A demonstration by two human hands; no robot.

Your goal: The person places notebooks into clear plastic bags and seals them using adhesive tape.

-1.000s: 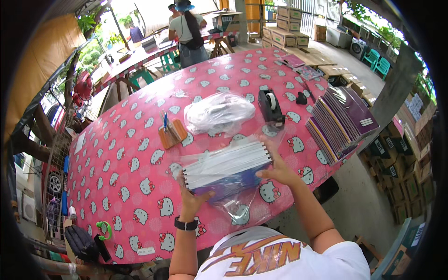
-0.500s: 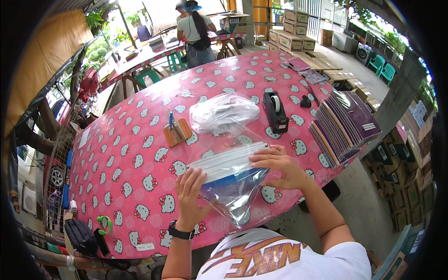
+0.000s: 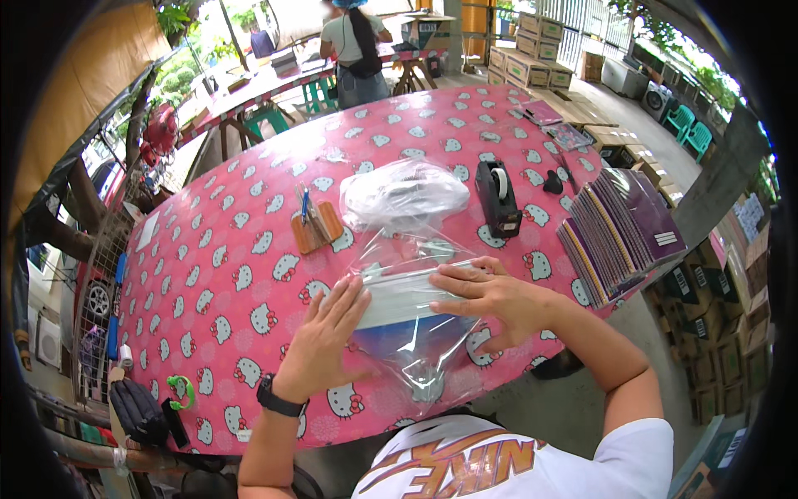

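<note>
A flat white-and-blue bundle point(image 3: 399, 301) lies on a clear plastic sheet or bag point(image 3: 426, 384) in front of me; its exact kind is hard to make out through the shine. My left hand point(image 3: 326, 339) rests its outstretched fingers on the bundle's left end, thumb apart. At the right end my right hand point(image 3: 503, 301) lays its fingers flat over the upper edge, thumb spread below. Beyond the bundle sits a heap of clear plastic bags point(image 3: 405, 195). To its right stands a black tape dispenser point(image 3: 499, 204) with a roll in it.
A wooden holder point(image 3: 316, 231) with pens is left of the bags. Stacked purple spiral notebooks point(image 3: 623, 233) stand at the right edge of the pink patterned table point(image 3: 224, 291). A black pouch point(image 3: 137, 412) is at lower left. Another person point(image 3: 356, 54) stands at a far table.
My left hand and forearm have swung outward to the left, fingers still at the bundle's end. The right fingers have slid slightly left along the upper edge, lying flatter. The view has shifted slightly.
</note>
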